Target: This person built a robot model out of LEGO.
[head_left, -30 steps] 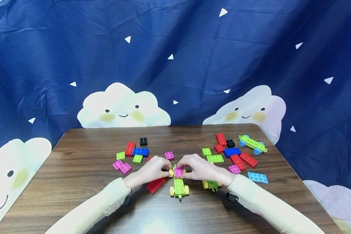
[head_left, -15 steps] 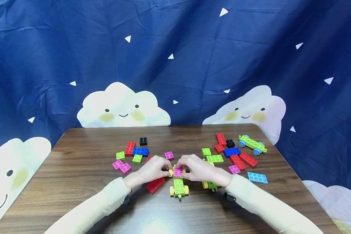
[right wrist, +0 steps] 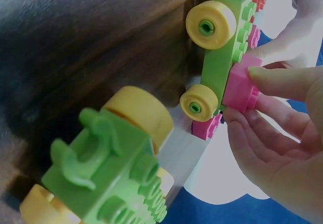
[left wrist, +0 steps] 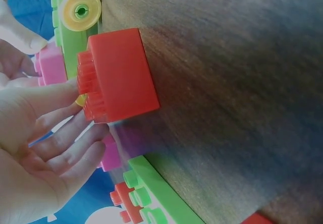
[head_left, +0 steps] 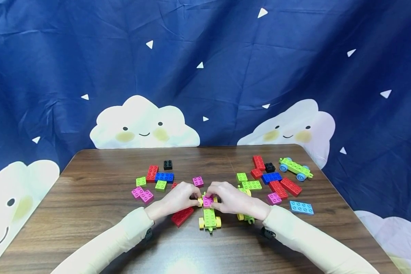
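Note:
A green toy car base (head_left: 209,219) with yellow wheels stands on the table between the hands. On its far end sits a pink building brick (head_left: 208,202), which the right hand (head_left: 231,198) pinches between thumb and fingers. In the right wrist view this brick (right wrist: 236,85) lies against the base's studs. The left hand (head_left: 178,198) holds the base at its far left yellow wheel; in the left wrist view a red brick (left wrist: 123,75) partly hides that grip. Beside the right hand, a second green car base (head_left: 243,218) with yellow wheels is partly covered by the hand.
Loose pink, green, blue, red and black bricks lie on the left, including a blue brick (head_left: 164,177). More bricks lie on the right, with a light blue brick (head_left: 301,207) nearest the edge. A green car base with blue wheels (head_left: 296,168) stands at the far right.
The right hand and wrist have shifted very slightly, still on the pink brick. The left hand and the car base stay in place.

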A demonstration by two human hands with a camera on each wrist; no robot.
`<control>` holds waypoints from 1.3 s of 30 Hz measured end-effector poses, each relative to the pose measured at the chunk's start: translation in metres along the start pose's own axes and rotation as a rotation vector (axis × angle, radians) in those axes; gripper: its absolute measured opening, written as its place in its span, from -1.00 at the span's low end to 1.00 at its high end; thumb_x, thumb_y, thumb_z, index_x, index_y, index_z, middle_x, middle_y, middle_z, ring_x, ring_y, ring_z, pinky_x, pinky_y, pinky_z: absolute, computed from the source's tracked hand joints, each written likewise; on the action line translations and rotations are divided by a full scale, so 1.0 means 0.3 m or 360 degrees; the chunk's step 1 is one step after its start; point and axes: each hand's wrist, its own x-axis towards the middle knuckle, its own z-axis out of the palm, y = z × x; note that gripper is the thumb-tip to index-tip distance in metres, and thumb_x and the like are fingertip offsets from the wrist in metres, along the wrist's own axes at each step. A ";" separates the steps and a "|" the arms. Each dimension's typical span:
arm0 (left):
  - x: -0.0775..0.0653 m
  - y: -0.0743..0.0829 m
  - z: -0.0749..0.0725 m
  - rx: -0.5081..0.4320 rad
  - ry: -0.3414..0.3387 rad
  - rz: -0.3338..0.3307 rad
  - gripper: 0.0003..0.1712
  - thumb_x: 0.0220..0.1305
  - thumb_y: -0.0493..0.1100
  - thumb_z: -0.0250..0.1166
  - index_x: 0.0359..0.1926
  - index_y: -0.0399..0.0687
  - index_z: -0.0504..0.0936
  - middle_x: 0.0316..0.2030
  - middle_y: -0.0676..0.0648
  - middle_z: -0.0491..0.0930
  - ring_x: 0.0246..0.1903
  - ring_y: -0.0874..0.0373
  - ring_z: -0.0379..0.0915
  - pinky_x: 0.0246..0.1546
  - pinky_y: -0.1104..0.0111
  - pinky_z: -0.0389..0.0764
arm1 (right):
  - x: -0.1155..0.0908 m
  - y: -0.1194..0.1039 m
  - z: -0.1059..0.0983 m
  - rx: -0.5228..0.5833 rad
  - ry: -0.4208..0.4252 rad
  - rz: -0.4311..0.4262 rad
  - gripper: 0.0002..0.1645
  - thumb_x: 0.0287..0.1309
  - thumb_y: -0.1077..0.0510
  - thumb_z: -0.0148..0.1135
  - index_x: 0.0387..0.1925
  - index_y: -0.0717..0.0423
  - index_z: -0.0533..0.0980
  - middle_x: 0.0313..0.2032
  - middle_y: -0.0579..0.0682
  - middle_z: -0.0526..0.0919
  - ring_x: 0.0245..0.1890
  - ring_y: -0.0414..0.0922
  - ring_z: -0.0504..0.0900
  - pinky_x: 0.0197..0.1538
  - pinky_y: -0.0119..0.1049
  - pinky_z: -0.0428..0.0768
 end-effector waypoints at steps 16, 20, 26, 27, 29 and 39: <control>0.001 -0.004 0.001 0.0035 0.0015 0.0006 -0.91 0.17 -0.14 0.45 -0.35 -0.05 0.75 -0.37 0.04 0.76 -0.35 0.23 0.65 -0.30 0.51 0.60 | 0.011 -0.004 -0.011 0.0009 -0.0032 0.0021 -0.80 0.11 0.23 0.42 -0.21 0.16 0.63 -0.22 0.02 0.68 -0.22 -0.14 0.67 -0.12 -0.39 0.66; 0.004 -0.004 0.002 0.0048 0.0009 -0.0003 -0.92 0.16 -0.15 0.45 -0.35 -0.04 0.74 -0.37 0.05 0.76 -0.36 0.23 0.64 -0.31 0.51 0.59 | 0.011 0.003 -0.012 0.0052 -0.0036 0.0030 -0.80 0.10 0.23 0.43 -0.20 0.16 0.63 -0.22 0.02 0.68 -0.22 -0.13 0.66 -0.11 -0.32 0.68; 0.006 0.000 -0.001 0.0053 0.0000 0.0015 -0.92 0.16 -0.17 0.45 -0.35 -0.08 0.74 -0.37 0.02 0.76 -0.34 0.16 0.66 -0.31 0.47 0.61 | 0.000 0.024 -0.009 0.0101 -0.0010 -0.0002 -0.76 0.13 0.22 0.41 -0.14 0.18 0.65 -0.19 0.03 0.70 -0.19 -0.10 0.68 -0.07 -0.22 0.70; 0.006 0.000 -0.001 0.0057 -0.0005 0.0012 -0.91 0.16 -0.17 0.45 -0.35 -0.08 0.74 -0.38 0.01 0.75 -0.35 0.15 0.66 -0.31 0.46 0.61 | -0.001 0.027 -0.008 0.0099 -0.0014 -0.0013 -0.75 0.14 0.21 0.40 -0.12 0.17 0.65 -0.18 0.03 0.70 -0.18 -0.09 0.68 -0.06 -0.23 0.70; 0.005 -0.002 -0.001 0.0065 -0.0010 0.0007 -0.91 0.16 -0.17 0.45 -0.34 -0.08 0.74 -0.37 0.02 0.76 -0.34 0.16 0.66 -0.30 0.47 0.61 | -0.004 0.031 -0.009 0.0082 -0.0021 -0.0043 -0.72 0.16 0.18 0.39 -0.08 0.17 0.66 -0.17 0.02 0.71 -0.18 -0.08 0.68 -0.05 -0.24 0.70; 0.009 -0.002 -0.001 0.0075 -0.0010 0.0027 -0.93 0.17 -0.18 0.44 -0.34 -0.07 0.75 -0.38 0.04 0.75 -0.34 0.17 0.66 -0.28 0.46 0.62 | -0.013 0.037 -0.013 0.0000 0.0016 0.0019 -0.66 0.14 0.06 0.42 -0.08 0.14 0.68 -0.17 -0.01 0.74 -0.20 -0.11 0.69 -0.09 -0.36 0.67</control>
